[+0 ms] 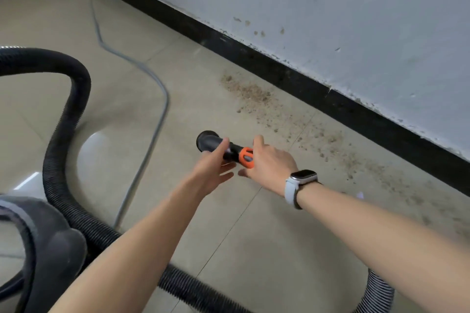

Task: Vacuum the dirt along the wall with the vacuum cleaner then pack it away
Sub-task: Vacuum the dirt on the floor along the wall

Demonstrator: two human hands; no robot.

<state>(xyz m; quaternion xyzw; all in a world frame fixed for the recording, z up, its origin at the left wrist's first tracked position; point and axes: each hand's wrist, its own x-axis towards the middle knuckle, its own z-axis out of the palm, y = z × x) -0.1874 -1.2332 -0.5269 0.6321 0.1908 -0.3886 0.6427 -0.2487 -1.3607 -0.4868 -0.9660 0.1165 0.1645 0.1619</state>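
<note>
2 hands [269,160] on vacuum nozzle [216,145], dirt [254,94] along wall [330,7]

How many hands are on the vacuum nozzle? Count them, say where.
2. The left hand touches the black round nozzle head; the right hand grips at its orange collar.

dirt [256,95] along wall [330,20], nozzle [216,146] just left of it

No text, label or number can be read.
</note>
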